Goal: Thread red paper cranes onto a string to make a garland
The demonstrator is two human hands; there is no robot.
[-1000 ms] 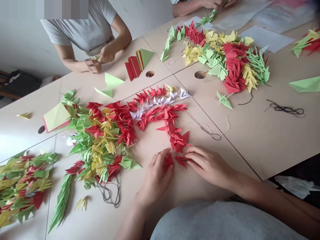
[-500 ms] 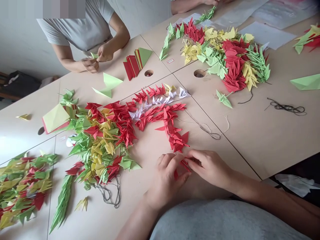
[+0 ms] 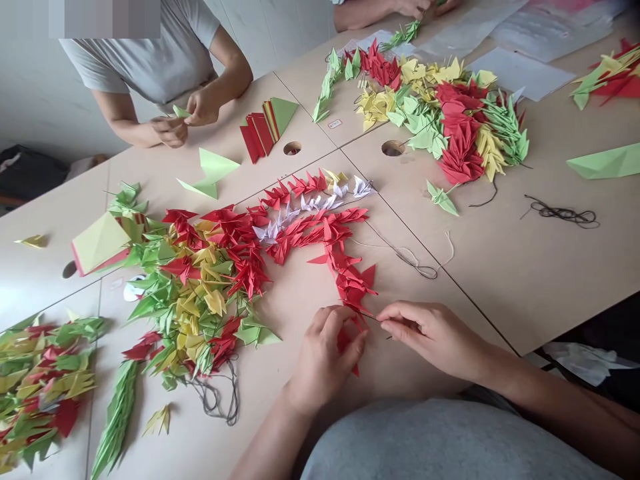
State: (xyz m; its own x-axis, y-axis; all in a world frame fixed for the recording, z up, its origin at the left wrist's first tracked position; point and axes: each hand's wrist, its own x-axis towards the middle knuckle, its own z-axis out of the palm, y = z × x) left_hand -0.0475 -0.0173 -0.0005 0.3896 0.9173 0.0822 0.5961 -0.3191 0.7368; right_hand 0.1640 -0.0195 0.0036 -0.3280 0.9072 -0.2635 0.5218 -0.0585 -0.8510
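My left hand (image 3: 324, 357) is closed on a red folded-paper crane (image 3: 345, 340), its fingers covering much of the paper. Close beside it, my right hand (image 3: 435, 339) pinches a dark thread (image 3: 370, 316) between thumb and forefinger; whether a needle is at its end I cannot tell. Just beyond both hands lies a string of red paper cranes (image 3: 345, 267), curving away over the table. Further along it are white cranes (image 3: 313, 202) and a pale loose thread (image 3: 385, 240).
Left of my hands spreads a heap of green, yellow and red cranes (image 3: 190, 280). Another strung pile (image 3: 460, 127) lies at the back right, near a dark thread coil (image 3: 560, 212). Across the table a person (image 3: 170, 87) folds green paper beside red folded papers (image 3: 257, 133).
My right hand has drawn slightly right, away from my left, and a short length of dark thread now shows between them. The left hand keeps the red crane, which shows more.
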